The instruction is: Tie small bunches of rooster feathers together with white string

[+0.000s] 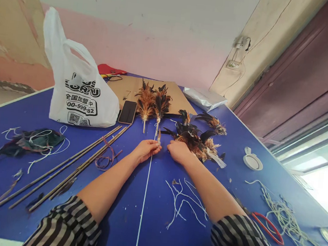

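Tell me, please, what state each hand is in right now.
Left hand: closed, pinching a small, slender brown feather.
Right hand: fingers curled beside the pile of black and brown feathers; whether it grips anything cannot be told.

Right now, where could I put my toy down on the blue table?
Between the silver package and the white roll looks bare; the front middle, between the striped sleeves, nearly so. The left is crowded with sticks and dark feathers.

Way in, centre: I see bare tabletop between sticks and strings.
Left block: bag, upright.
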Motion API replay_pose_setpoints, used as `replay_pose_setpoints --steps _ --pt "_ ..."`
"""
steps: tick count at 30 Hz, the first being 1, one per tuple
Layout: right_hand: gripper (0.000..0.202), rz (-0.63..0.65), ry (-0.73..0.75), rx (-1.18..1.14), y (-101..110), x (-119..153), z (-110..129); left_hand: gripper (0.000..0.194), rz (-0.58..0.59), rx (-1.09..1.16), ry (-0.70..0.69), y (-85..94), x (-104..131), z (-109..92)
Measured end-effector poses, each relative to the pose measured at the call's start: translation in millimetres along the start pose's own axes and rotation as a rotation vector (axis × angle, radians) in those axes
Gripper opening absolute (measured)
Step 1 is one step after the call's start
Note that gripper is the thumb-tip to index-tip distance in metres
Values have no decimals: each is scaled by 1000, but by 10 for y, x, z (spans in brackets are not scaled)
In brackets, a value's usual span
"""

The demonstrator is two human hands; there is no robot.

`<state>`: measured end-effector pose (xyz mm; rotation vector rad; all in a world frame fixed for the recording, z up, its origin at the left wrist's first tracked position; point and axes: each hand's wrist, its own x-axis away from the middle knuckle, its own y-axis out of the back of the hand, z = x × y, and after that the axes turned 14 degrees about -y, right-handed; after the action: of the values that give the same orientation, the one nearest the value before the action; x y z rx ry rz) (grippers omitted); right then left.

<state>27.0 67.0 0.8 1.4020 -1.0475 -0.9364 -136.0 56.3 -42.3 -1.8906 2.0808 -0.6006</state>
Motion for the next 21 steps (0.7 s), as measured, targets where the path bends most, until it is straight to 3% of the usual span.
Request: replay_pose_setpoints --steps 4,6,8,10,13,16,21 --pt "21 -67 -31 -65 -21 41 -44 5 12 18 32 -15 18 11" --pt "23 -160 -104 -249 -31 143 -108 6 41 37 76 -36 49 6" --pt "24 -276 -247 -749 -58 285 -172 8 94 67 143 -81 95 9" --pt "28 -290 -341 -1222 -102 439 -208 10 148 105 205 -154 153 27" --pt "26 -288 -379 -1584 -183 639 -180 11 187 188 282 -287 242 74" --pt "20 -387 -376 -1560 -242 770 -86 12 186 254 337 -388 309 123" --pt "14 -548 -160 -1096 -256 879 24 10 183 308 316 -422 360 163"
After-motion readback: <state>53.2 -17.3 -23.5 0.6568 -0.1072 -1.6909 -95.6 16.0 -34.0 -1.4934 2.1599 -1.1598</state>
